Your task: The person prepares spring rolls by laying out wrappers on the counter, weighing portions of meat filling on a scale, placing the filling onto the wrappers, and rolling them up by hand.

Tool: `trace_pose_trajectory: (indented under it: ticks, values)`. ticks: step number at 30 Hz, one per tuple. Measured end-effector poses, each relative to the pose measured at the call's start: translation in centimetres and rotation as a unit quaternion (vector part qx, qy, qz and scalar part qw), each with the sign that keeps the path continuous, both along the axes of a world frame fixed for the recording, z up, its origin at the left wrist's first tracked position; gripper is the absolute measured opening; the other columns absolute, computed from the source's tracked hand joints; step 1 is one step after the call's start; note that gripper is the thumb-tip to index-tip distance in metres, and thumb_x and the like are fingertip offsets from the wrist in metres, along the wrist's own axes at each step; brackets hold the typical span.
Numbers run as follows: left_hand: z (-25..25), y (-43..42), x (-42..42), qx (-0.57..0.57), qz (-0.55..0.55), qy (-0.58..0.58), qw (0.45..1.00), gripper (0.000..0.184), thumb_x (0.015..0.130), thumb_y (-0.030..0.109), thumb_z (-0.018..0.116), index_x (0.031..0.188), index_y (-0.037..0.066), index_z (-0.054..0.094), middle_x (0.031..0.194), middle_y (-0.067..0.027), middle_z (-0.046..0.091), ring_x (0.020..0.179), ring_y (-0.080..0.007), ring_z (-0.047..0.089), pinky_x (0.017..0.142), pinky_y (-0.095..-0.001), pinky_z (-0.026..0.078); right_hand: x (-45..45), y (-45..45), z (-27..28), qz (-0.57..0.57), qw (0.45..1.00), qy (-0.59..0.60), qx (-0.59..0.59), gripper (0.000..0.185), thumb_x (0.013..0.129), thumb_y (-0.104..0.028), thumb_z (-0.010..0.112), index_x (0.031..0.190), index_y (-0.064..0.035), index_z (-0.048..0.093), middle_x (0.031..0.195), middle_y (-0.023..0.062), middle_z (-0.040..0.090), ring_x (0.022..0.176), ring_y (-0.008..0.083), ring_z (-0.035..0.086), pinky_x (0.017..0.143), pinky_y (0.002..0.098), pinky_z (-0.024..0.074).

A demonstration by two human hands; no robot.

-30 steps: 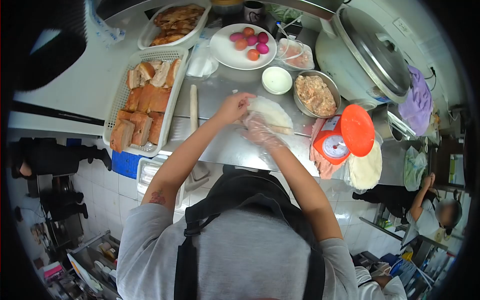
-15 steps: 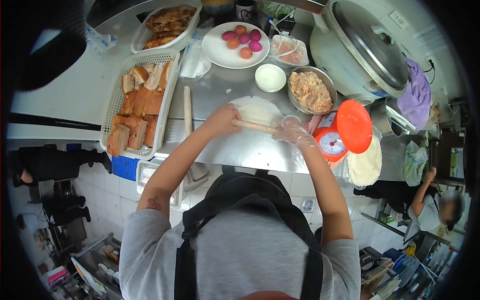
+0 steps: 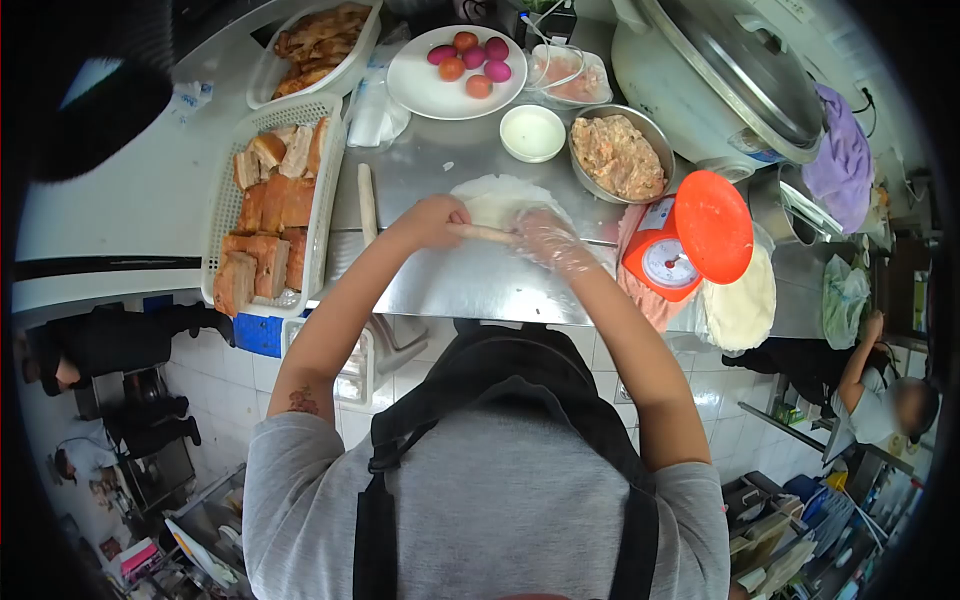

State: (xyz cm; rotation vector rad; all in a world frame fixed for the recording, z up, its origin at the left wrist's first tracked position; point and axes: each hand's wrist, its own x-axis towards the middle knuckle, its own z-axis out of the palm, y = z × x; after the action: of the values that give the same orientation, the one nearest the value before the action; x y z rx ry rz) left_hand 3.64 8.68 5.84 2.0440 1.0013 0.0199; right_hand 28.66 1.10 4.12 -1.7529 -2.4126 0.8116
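Observation:
My bare left hand is closed around the left end of a pale wooden rolling pin. The pin lies along the near side of a thin, round white dough sheet. My right hand, in a clear plastic glove, is over the dough's right side and covers the pin's right end. Its fingers are blurred, so I cannot tell whether they grip the dough or the pin. A second wooden stick lies left of my left hand. A red kitchen scale stands right of my right hand.
Behind the dough are a small white bowl, a metal bowl of minced filling and a white plate with several pink and orange eggs. A basket of meat slabs stands left, a large lidded pot right. Other people work nearby.
My right hand has moved left along the pin and onto the dough. My left hand stays on the pin's left end. The whole view has shifted slightly.

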Motion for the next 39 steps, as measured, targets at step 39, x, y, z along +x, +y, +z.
trace_pose_trajectory:
  ticks: [39]
  values:
    - [-2.2,-2.2,3.0,0.221,0.029,-0.187,0.957,0.031,0.081,0.016,0.078,0.111,0.010,0.075,0.107,-0.0063,0.072,0.104,-0.0291,0.062,0.093,-0.0393,0.051,2.3,-4.5,-0.4,-0.115,0.946,0.148,0.265,0.023,0.097,-0.018,0.063,0.111,-0.0028,0.072,0.101,0.0207,0.071,0.095,0.0382,0.066,0.082,0.0463,0.0519]
